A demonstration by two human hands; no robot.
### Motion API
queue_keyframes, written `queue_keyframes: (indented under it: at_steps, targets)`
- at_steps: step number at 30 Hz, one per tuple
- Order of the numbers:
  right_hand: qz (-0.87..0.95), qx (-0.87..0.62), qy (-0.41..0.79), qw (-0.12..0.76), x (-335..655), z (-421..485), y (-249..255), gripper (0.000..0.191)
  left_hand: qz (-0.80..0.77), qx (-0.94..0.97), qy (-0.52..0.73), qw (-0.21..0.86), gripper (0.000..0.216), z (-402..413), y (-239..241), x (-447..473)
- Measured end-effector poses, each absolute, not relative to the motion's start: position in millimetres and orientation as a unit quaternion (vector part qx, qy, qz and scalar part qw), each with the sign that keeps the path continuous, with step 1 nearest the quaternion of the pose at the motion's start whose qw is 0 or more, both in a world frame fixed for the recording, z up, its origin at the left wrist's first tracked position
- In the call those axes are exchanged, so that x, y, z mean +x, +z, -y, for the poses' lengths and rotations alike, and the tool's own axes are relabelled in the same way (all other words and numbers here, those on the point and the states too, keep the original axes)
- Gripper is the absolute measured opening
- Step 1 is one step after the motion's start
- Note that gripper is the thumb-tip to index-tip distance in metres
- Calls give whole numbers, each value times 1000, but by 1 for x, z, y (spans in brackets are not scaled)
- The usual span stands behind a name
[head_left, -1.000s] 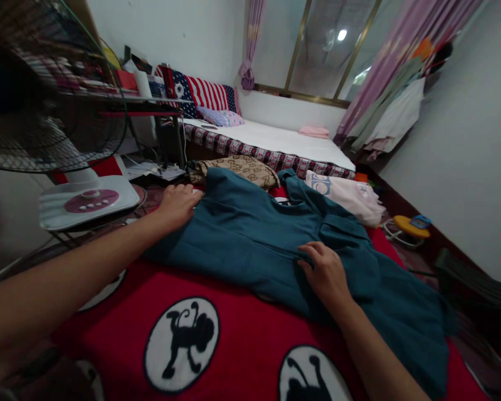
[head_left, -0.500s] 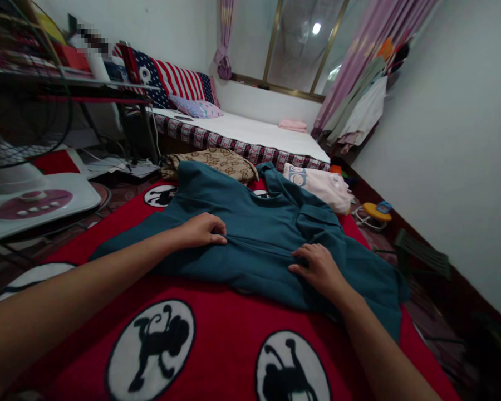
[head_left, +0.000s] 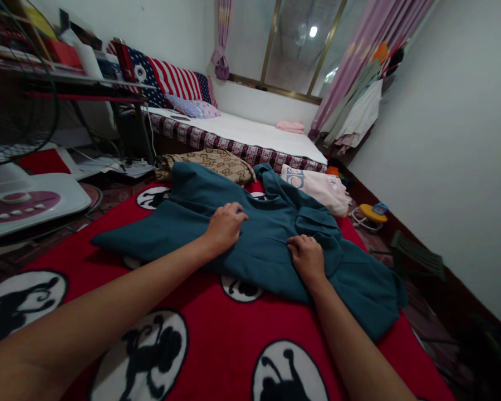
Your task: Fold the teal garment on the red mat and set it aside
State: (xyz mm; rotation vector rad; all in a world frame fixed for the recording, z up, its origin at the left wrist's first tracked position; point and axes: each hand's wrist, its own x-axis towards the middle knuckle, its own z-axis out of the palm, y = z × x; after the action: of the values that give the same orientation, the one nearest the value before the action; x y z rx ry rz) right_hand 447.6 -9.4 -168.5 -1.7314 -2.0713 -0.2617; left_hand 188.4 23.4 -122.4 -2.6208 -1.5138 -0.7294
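Teal top (head_left: 265, 225) is spread mostly flat, folds unsmoothed at right; it is touched by left hand (head_left: 225, 227) and right hand (head_left: 308, 257), any finger grip being indiscernible.

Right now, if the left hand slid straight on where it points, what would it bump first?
The left hand would probably meet more of the teal garment beneath it, then its bunched folds. Beyond, the pale cloth seems roughly in line, but depth is unclear.
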Motion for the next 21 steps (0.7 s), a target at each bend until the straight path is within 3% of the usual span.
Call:
queue_keyframes:
  at_steps: [4, 8, 11, 16, 21]
  targets:
    - [715, -591, -43, 371, 451, 12, -171, 13, 308, -919, -209, -130, 30, -12, -131, 229]
    - [588, -580, -83, 559, 469, 13, -159, 19, 294, -937, -156, -104, 46, -6, -163, 246]
    - [441, -634, -80, 630, 500, 6, -151, 28, 311, -934, -159, -80, 49, -5, -176, 246]
    - [268, -735, 172, 598, 544, -10, -150, 51, 316, -932, -158, -79, 49, -4, -174, 246]
    - [308, -713, 292, 558, 541, -12, -147, 30, 318, -930, -169, -78, 48, -4, -174, 247]
